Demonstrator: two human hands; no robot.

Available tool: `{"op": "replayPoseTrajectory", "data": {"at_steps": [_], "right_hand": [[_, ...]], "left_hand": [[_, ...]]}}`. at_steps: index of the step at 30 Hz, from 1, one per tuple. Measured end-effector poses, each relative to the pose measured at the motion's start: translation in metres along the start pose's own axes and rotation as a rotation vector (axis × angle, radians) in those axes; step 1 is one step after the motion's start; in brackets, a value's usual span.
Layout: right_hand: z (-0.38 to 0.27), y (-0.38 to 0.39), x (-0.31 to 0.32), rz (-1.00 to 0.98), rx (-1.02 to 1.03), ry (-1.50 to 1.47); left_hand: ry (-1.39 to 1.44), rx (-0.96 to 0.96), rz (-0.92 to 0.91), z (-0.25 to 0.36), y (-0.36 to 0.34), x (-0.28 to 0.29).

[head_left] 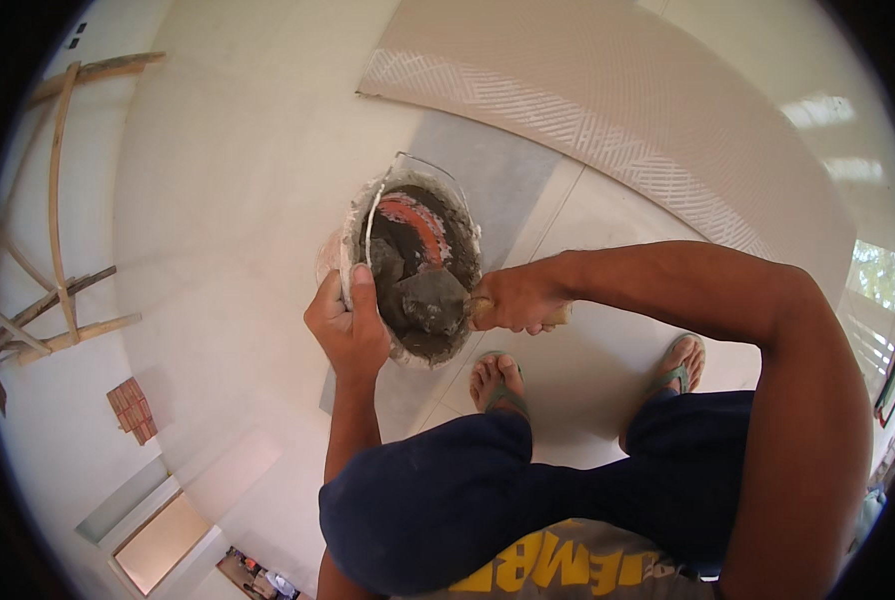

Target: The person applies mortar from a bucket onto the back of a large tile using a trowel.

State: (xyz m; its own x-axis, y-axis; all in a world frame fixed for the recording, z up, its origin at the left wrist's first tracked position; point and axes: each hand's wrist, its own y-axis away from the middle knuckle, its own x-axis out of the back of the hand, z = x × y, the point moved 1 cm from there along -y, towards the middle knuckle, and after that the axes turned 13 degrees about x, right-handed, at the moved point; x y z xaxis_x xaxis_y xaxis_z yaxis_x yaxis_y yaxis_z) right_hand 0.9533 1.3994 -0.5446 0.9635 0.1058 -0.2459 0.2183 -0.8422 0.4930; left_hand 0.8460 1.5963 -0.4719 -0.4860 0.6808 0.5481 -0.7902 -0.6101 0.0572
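Note:
A bucket (331,255) crusted with cement and fitted with a wire handle is tilted toward me. Grey wet mortar (393,235) coats its inside, and a streak of reddish-orange inner wall shows through. My left hand (350,325) grips the bucket's near left rim, thumb over the edge. In my right hand (523,298) is the wooden handle of a trowel (433,300); its mortar-covered blade is inside the bucket. The bucket's underside is hidden.
A large tile (608,90) with a ridged back lies beyond the bucket. Below is a tiled floor (238,200) with a grey strip (488,165). My sandalled feet (498,380) are close to the bucket. Wooden poles (63,200) stand at the left, near a brick stack (133,410).

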Motion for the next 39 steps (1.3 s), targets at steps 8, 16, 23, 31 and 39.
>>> {"op": "replayPoseTrajectory", "data": {"at_steps": [8,16,23,31,39], "right_hand": [[-0.008,0.029,0.011,-0.094,0.036,-0.228],[-0.027,0.134,0.056,0.411,0.128,0.091],[0.054,0.176,0.141,1.109,0.063,1.011],[0.022,0.191,0.171,1.149,-0.143,1.037],[-0.047,0.218,0.083,0.835,0.217,0.742]], "left_hand": [[0.064,0.139,0.05,-0.007,-0.002,0.038],[0.515,0.314,0.139,-0.034,-0.002,0.048],[0.533,0.342,0.124,-0.032,-0.001,0.033],[0.428,0.287,0.177,-0.01,-0.001,0.031],[0.085,0.171,-0.037,0.015,-0.044,0.032]]}}
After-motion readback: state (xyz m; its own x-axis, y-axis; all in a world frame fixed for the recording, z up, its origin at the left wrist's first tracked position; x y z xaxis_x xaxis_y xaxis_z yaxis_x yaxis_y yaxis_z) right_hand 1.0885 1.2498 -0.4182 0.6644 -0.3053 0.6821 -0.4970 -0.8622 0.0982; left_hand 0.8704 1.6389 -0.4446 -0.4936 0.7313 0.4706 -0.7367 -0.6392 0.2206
